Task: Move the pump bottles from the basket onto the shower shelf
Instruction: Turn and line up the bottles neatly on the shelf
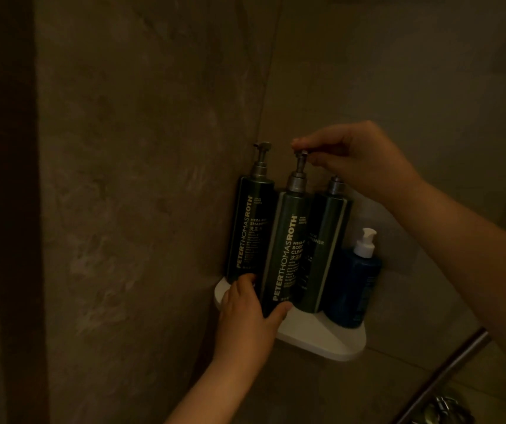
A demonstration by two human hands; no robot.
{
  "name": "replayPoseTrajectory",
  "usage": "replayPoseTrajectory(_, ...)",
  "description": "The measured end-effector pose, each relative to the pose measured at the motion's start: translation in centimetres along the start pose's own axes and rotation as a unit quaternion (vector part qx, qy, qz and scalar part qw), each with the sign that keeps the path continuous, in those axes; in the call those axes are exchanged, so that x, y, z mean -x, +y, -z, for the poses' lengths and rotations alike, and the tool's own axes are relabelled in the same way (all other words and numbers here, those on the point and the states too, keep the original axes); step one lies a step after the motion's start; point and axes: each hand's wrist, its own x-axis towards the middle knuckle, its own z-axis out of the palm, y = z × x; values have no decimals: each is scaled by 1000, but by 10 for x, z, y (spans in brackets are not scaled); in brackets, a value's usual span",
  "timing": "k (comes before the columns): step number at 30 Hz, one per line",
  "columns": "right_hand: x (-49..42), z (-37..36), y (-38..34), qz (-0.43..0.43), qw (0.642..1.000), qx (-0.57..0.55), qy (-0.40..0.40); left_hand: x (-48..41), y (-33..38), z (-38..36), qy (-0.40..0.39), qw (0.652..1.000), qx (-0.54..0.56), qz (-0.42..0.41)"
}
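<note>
Three tall dark green pump bottles stand on a white corner shelf (316, 338) in the shower. The shampoo bottle (247, 231) is at the back left against the wall. The body cleanser bottle (288, 249) is in front, in the middle. The conditioner bottle (326, 246) stands behind it to the right. My left hand (250, 313) grips the base of the body cleanser bottle. My right hand (358, 157) pinches that bottle's pump head from above and hides the conditioner's pump. No basket is in view.
A smaller blue bottle (354, 289) with a white pump stands at the shelf's right end. Brown stone-look walls meet in the corner behind the shelf. A metal rail (447, 371) and a fitting (444, 408) sit at the lower right.
</note>
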Motion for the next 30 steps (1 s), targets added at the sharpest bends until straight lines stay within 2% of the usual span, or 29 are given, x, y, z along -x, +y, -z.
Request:
replayPoseTrajectory(8, -6, 11, -8, -26, 997, 41, -65, 1, 0, 2, -5, 1000, -10, -6)
replayPoseTrajectory(12, -6, 10, -8, -9, 994, 103, -35, 0, 0, 1, -4, 1000, -13, -3)
replayPoseTrajectory(20, -2, 3, -1, 29, 990, 140, 14, 1, 1, 1, 0, 1000, -20, -8)
replayPoseTrajectory(30, -3, 3, 1, 40, 987, 156, 20, 2, -3, 2, -16, 1000, -8, -15)
